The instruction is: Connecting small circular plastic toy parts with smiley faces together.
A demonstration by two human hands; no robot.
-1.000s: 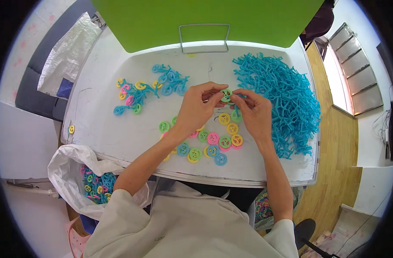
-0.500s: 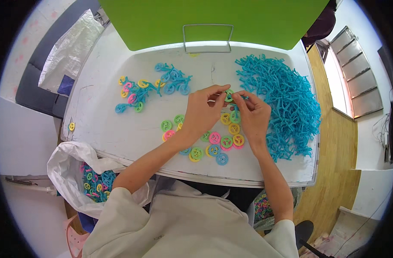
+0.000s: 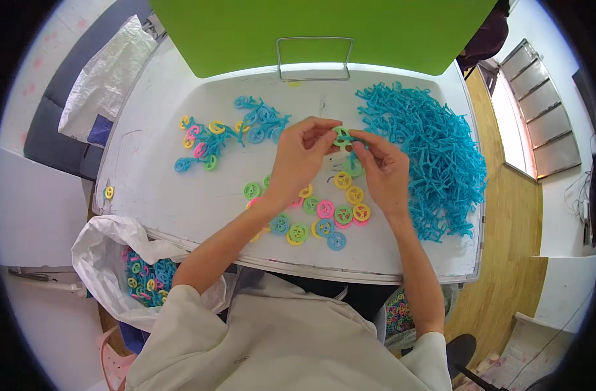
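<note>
Above the middle of the white table, my left hand pinches a small green plastic wheel. My right hand grips a blue branched plastic frame, mostly covered by its fingers. The two hands bring wheel and frame together, touching. Below the right fingertips shows another green wheel; whether it is fixed to the frame I cannot tell. Loose yellow, pink, green and blue wheels lie nearer me. A big heap of blue frames is at the right.
Frames with wheels on them lie at the left, by a cluster of blue-wheeled ones. A green panel with a wire stand rises behind. Below the front edge, a white sack holds mixed pieces; another bag holds colourful wheels.
Both hands have shifted slightly to the left and away from me, with the wheel and frame still between them. The green wheel below the right fingers has moved slightly left too.
</note>
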